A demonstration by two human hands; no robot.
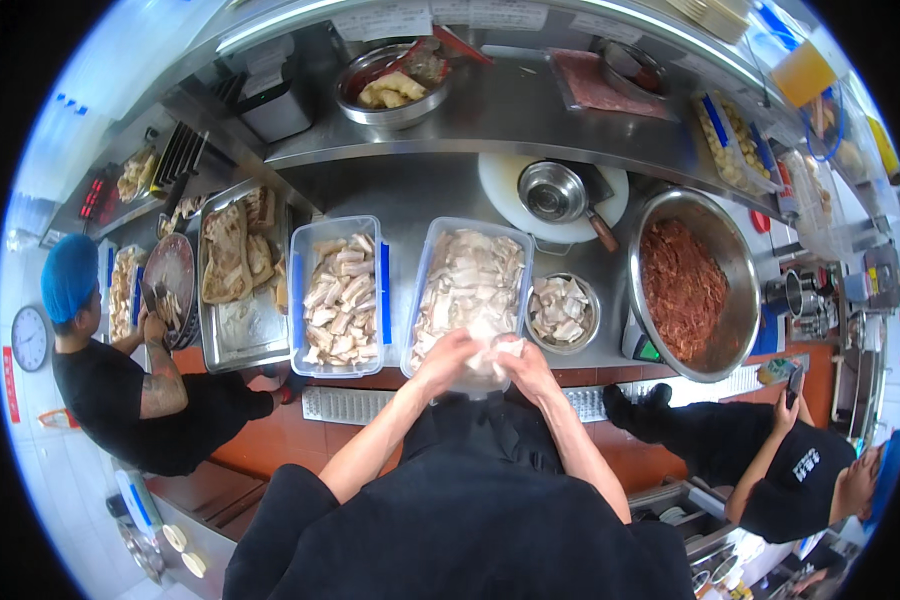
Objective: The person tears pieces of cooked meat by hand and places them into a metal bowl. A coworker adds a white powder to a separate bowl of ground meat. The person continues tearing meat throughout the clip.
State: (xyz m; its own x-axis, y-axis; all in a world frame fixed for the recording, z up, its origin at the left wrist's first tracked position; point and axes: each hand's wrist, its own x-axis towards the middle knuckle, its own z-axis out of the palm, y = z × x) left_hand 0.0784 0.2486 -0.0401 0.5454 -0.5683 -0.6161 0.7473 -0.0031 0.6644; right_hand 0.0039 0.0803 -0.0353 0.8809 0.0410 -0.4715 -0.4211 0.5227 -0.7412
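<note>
My left hand [447, 361] and my right hand [528, 369] are close together over the near end of a clear plastic tub [418, 300]. Both grip a whitish, translucent item [484, 358] that looks like a thin plastic bag; blur and glare hide its exact form. A pale piece shows at my right fingertips, but I cannot tell whether it is meat or plastic. Pale sliced meat [476, 274] fills the tub. To its right, a steel bowl [597, 319] holds more cut pieces. On the left stands another tub [298, 300] of meat strips [341, 292].
A large steel bowl of red minced meat [682, 289] stands right, by a scale [645, 346]. A small pan [552, 192] rests on a round white board [499, 187]. Left are a steel tray [240, 352] of meat slabs and a person cutting [112, 390]. Another person [765, 450] holds a phone.
</note>
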